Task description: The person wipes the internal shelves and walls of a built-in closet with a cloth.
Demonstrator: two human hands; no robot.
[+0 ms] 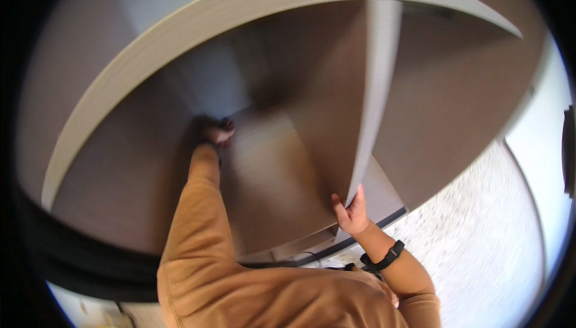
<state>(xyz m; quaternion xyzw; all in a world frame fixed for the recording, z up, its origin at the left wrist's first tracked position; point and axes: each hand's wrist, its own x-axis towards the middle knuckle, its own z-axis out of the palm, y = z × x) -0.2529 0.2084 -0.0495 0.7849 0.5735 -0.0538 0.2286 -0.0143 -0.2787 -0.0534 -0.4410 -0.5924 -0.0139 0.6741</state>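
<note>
A brown wooden cabinet fills most of the view, with a pale curved-looking front edge (pixel 198 25) along its top. An upright panel (pixel 378 76) with a light edge divides its inside. My right hand (pixel 355 213) grips the lower part of that panel's edge, thumb on one side and fingers on the other. My left arm reaches deep into the left compartment, over its lit bottom board (pixel 270 154). There my left hand (pixel 221 134) is small, dark and smeared by motion. What its fingers do, or whether they hold anything, is unclear.
Pale speckled flooring (pixel 468 220) lies to the right of the cabinet, beside a white surface (pixel 552 118). A black strip (pixel 384 220) runs along the cabinet's near lower edge. A thin dark cable (pixel 313 257) shows close to my body.
</note>
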